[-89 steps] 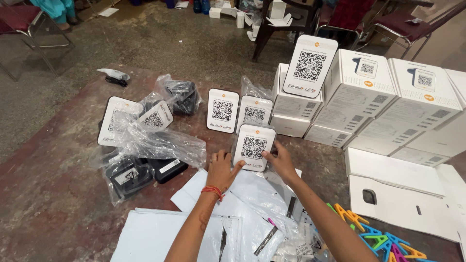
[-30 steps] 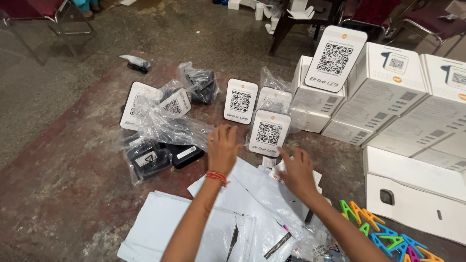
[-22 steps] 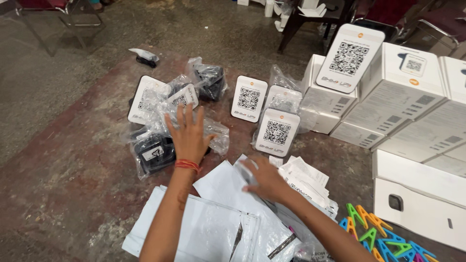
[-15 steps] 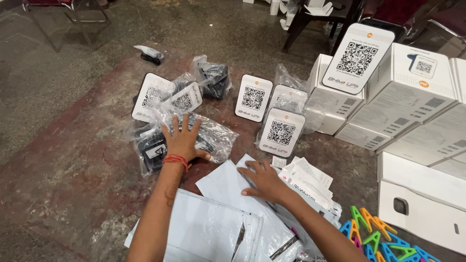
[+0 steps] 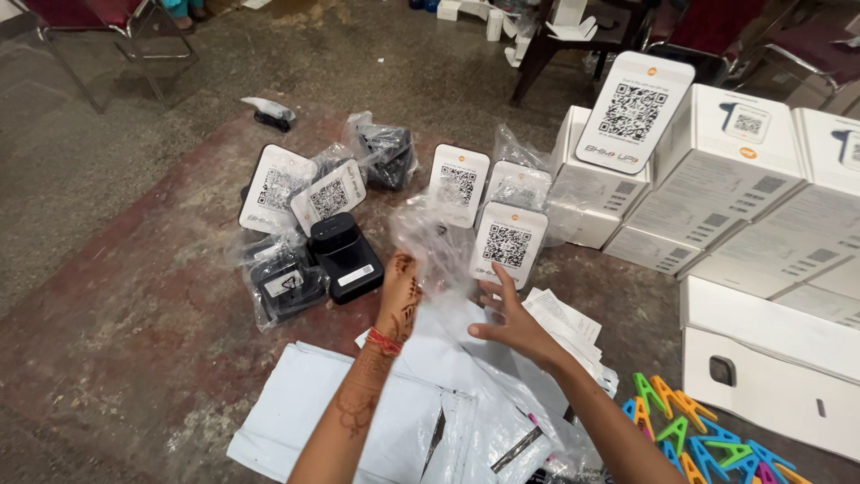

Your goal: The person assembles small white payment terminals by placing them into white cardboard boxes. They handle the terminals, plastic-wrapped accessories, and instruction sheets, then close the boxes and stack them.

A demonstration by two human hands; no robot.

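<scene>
My left hand point(image 5: 400, 289) pinches a crumpled clear plastic bag point(image 5: 436, 240) and holds it up over the floor. My right hand point(image 5: 511, 321) is beside the bag's lower right edge with its fingers spread and nothing in it. A white code stand point(image 5: 509, 244) is upright just behind the bag. Left of my left hand a black box-shaped device point(image 5: 346, 257) lies bare on the floor. Another black device in plastic wrap point(image 5: 282, 285) lies beside it.
More white code stands point(image 5: 460, 183) and wrapped devices point(image 5: 387, 154) are spread on the floor behind. White cartons point(image 5: 730, 179) are stacked at right. White mailer bags point(image 5: 358, 421) and papers point(image 5: 566, 318) lie under my arms. Coloured plastic clips point(image 5: 681, 430) lie at lower right.
My left hand reached to the wrapped pile at left, then came back to the middle with a clear bag lifted. A black device now lies unwrapped. My right hand rose off the papers.
</scene>
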